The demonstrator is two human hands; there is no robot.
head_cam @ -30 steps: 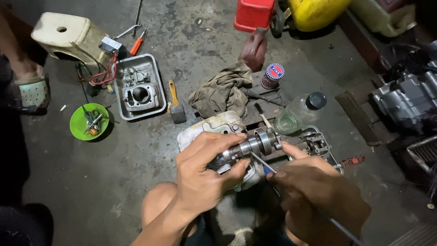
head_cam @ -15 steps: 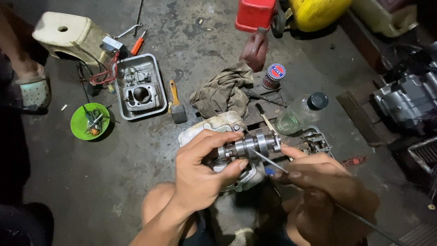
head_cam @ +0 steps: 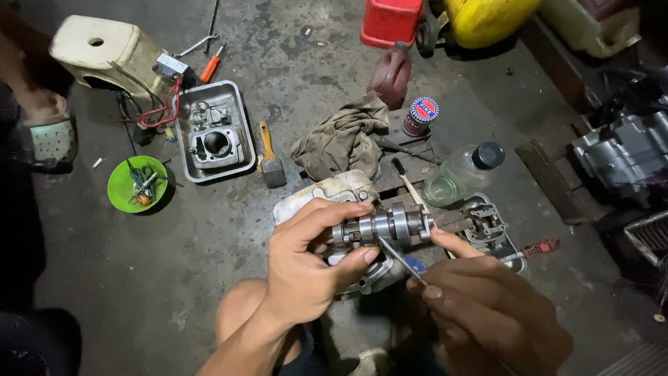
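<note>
My left hand [head_cam: 306, 261] grips a short steel camshaft [head_cam: 386, 225] by its left end and holds it level above my knee [head_cam: 240, 313]. My right hand [head_cam: 487, 306] pinches a thin metal pick [head_cam: 400, 257] whose tip touches the underside of the shaft, while its thumb rests against the shaft's right end. Beneath the shaft lie a pale engine cover [head_cam: 327, 191] and a grey cylinder-head part [head_cam: 487, 223].
A metal tray [head_cam: 240, 118] with a cylinder block, a green bowl [head_cam: 122, 184], a brush [head_cam: 270, 161], a rag [head_cam: 344, 139], a clear bottle [head_cam: 459, 174], a small can [head_cam: 421, 115] and an engine [head_cam: 623, 153] at right lie around. Another person's sandalled foot [head_cam: 49, 129] is at far left.
The shaft has been lifted slightly and turned in my left hand. My right hand has shifted its pick along the shaft's underside. The view has drifted a little.
</note>
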